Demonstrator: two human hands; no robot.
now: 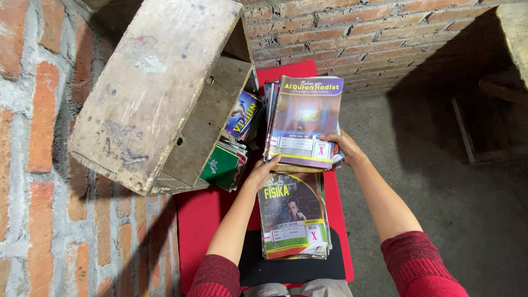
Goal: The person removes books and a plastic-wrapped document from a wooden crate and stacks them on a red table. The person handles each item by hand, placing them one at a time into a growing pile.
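Carefully, I clamp the thick stack of purple-covered paper schoolbooks between my left hand and right hand, both closed on its near edge; keeping pressure even, since loose lower books could slip.

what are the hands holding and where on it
Both hands hold a stack of books by its near edge: the left hand at the near left corner, the right hand at the near right corner.

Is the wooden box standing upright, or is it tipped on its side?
Tipped on its side. The wooden box has its opening facing sideways toward the book stack, and books spill out from inside it.
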